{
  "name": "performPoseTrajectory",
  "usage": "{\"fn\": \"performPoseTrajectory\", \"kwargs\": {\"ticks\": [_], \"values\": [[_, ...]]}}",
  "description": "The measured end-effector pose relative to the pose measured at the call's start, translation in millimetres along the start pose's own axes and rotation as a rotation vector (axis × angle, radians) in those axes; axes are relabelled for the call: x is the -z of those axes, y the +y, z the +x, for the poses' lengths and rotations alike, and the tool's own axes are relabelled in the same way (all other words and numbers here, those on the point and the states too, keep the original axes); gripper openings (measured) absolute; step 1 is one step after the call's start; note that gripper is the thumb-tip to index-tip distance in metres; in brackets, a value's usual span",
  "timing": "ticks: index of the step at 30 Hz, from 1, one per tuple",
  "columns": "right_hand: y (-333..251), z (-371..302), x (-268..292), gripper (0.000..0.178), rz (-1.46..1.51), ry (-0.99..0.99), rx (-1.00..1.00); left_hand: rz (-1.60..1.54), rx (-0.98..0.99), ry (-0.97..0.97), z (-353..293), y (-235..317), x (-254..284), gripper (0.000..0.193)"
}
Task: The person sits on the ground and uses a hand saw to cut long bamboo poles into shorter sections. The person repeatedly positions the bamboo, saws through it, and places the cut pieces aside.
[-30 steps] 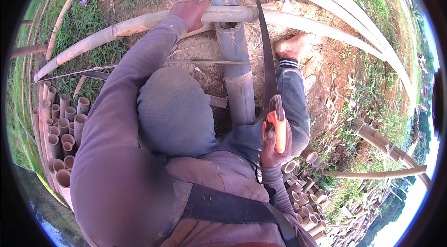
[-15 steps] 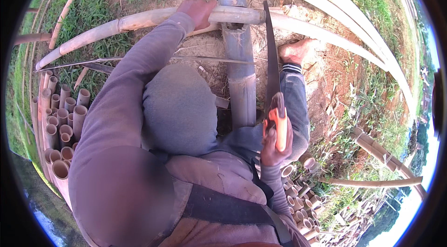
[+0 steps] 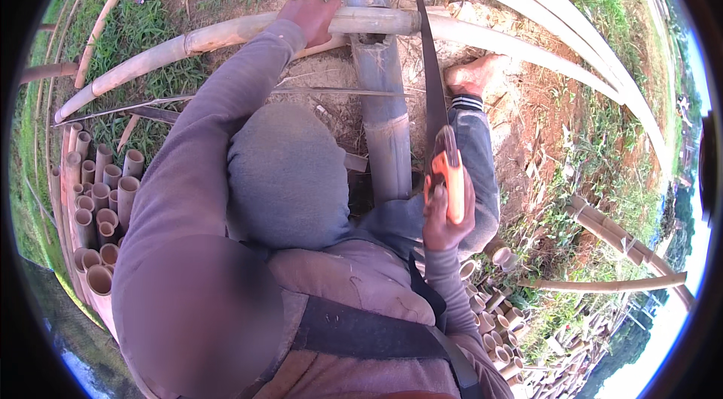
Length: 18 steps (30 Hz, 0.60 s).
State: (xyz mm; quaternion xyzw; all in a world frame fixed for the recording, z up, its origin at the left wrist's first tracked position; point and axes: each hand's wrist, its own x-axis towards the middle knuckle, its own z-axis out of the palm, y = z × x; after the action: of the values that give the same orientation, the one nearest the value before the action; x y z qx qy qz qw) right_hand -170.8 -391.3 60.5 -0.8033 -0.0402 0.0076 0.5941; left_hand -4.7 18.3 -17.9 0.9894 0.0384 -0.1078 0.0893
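My left hand (image 3: 310,16) presses down on a long pale bamboo pole (image 3: 188,45) that lies crosswise over a thick grey bamboo trunk (image 3: 380,98). My right hand (image 3: 444,214) grips the orange handle of a hand saw (image 3: 435,109). Its dark blade points away from me and its tip meets the pole just right of the trunk. My bare foot (image 3: 474,74) rests on the soil to the right of the blade. My grey-clad knee (image 3: 290,177) is raised in the middle of the view.
Several short cut bamboo tubes (image 3: 98,196) stand on end at the left. More cut tubes (image 3: 501,309) lie at the lower right. Long bamboo poles (image 3: 542,0) curve across the upper right. Grass and bare soil surround me.
The saw blade has slid forward along the cut, its tip now farther up across the pole. My left hand stays on the pole.
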Motion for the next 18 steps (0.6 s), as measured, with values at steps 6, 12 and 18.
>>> {"fn": "performPoseTrajectory", "kwargs": {"ticks": [6, 12, 18], "values": [[13.6, 76.5, -39.0, 0.043, 0.048, 0.002, 0.071, -0.004, 0.001, -0.054, 1.9, 13.4, 5.7, 0.048], [-3.0, 125.9, -65.1, 0.043, 0.014, 0.015, 0.044, -0.031, -0.035, -0.024, 4.5, 4.4, 4.3, 0.055], [-24.1, -23.3, 13.8, 0.052, -0.018, -0.008, 0.055, -0.005, -0.005, -0.055, 1.2, 4.7, 6.2, 0.057]]}}
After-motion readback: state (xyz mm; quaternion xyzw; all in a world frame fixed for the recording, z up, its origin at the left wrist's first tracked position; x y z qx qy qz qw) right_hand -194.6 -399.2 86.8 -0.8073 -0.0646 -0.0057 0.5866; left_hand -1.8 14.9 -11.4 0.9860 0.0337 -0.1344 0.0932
